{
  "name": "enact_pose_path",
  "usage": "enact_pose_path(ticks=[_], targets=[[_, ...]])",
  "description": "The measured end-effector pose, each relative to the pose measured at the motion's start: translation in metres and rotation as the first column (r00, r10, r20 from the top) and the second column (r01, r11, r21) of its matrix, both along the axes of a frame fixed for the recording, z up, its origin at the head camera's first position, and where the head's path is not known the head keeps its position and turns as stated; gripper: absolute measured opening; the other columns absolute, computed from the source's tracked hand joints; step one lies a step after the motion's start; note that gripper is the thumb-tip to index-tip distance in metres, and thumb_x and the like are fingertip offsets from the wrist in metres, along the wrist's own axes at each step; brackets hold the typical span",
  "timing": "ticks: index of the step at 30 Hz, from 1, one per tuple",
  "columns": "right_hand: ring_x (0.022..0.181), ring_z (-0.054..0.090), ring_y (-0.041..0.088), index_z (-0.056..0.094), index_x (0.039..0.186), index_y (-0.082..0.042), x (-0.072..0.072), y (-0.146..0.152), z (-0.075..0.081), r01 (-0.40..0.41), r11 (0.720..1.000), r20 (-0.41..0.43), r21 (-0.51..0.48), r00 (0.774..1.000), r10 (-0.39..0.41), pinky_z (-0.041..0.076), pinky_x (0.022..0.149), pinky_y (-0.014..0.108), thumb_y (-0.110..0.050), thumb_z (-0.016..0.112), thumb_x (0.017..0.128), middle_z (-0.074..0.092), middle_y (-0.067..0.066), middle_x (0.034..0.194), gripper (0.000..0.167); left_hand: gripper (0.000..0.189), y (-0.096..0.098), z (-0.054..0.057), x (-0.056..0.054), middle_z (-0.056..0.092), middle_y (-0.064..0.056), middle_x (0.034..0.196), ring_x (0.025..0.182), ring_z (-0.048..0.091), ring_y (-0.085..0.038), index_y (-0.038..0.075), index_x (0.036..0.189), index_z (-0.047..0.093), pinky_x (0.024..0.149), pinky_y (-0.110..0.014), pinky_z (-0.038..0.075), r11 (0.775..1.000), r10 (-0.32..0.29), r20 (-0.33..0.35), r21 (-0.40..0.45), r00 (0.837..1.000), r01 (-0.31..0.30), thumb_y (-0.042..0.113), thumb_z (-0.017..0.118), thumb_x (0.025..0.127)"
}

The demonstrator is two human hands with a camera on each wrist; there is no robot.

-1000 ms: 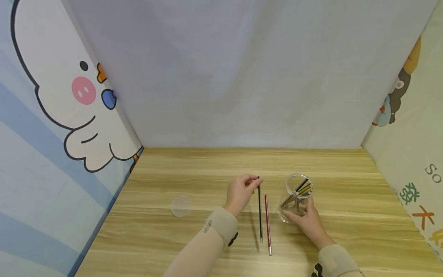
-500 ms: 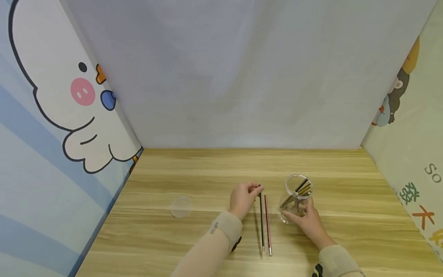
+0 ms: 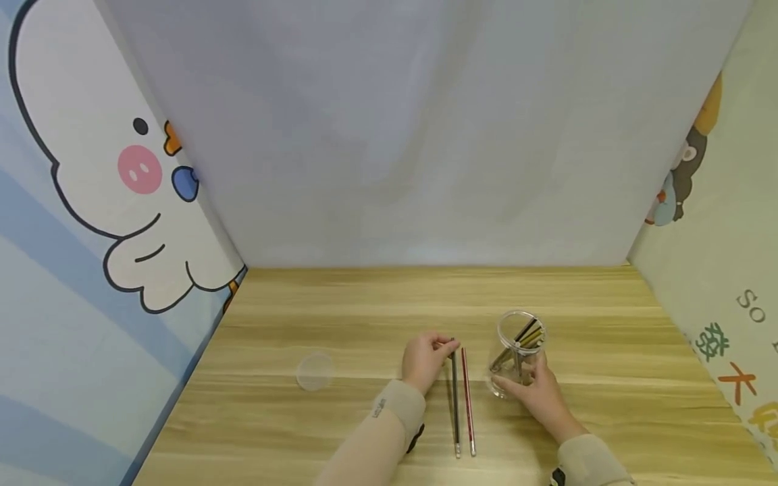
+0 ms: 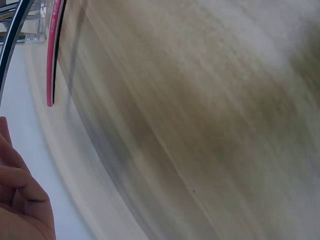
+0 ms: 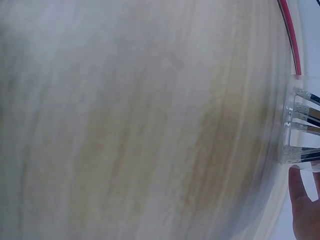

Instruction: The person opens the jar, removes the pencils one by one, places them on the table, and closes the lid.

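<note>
In the head view, my left hand [image 3: 422,361] pinches the far end of a dark pencil [image 3: 455,405] between thumb and fingers. This pencil lies alongside a red pencil [image 3: 467,405] on the table, a narrow gap between them, its near end at about the same level. Whether the pinched end touches the table, I cannot tell. To their right, my right hand [image 3: 545,398] grips the lower part of a clear jar [image 3: 500,337] that stands upright. Several dark and yellowish pencils [image 3: 530,335] lean inside it. The left wrist view shows the red pencil [image 4: 52,60] beyond my left hand [image 4: 25,200].
A round translucent lid [image 3: 315,371] lies on the wooden table [image 3: 273,432], left of my left hand. A pale wall [image 3: 389,169] closes off the back, with cartoon-printed panels [image 3: 79,182] at the sides.
My left hand has come down and nearer with the dark pencil, whose near end has moved toward me beside the red one. My right hand keeps its grip on the jar.
</note>
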State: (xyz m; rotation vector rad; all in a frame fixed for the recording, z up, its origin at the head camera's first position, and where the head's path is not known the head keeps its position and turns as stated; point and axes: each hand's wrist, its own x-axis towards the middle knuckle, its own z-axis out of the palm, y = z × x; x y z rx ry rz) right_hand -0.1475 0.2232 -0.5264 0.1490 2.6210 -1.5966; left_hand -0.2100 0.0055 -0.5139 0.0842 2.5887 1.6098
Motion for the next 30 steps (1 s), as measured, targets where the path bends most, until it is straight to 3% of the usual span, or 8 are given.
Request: enact_pose_path(ticks=[11,22,30], targets=[[0.134,0.040,0.052,0.014,0.152,-0.005,0.000,0.001,0.001,0.005,1.000,0.008,-0.006,1.000,-0.005,0.030,0.109,0.068,-0.029,0.078,0.086,0.037,0.033,0.150,0.095,0.020,0.005,-0.007,-0.007,0.068,0.006,0.073,0.058,0.055,-0.007,0.014,0.092,0.074,0.052,-0.022,0.042,0.999,0.021,0.059,-0.050,0.998,-0.018,0.033,0.073,0.090],[0.133,0.043,0.051,0.016,0.151,-0.006,0.000,-0.001,0.001,0.014,1.000,0.009,-0.011,1.000,-0.014,0.030,0.110,0.067,-0.030,0.079,0.085,0.042,0.035,0.145,0.093,0.022,0.006,-0.014,-0.009,0.069,0.006,0.079,0.068,0.055,-0.007,0.015,0.089,0.075,0.064,-0.026,0.047,0.991,0.026,0.095,-0.132,0.995,-0.014,0.037,0.071,0.091],[0.133,0.043,0.050,0.015,0.152,-0.006,0.000,-0.001,0.001,0.012,1.000,0.005,-0.002,1.000,-0.012,0.030,0.110,0.067,-0.029,0.079,0.085,0.044,0.036,0.144,0.095,0.023,0.009,-0.024,-0.012,0.068,0.009,0.077,0.067,0.055,-0.008,0.019,0.086,0.075,0.063,-0.026,0.045,0.984,0.025,0.135,-0.178,0.990,-0.001,0.041,0.071,0.090]])
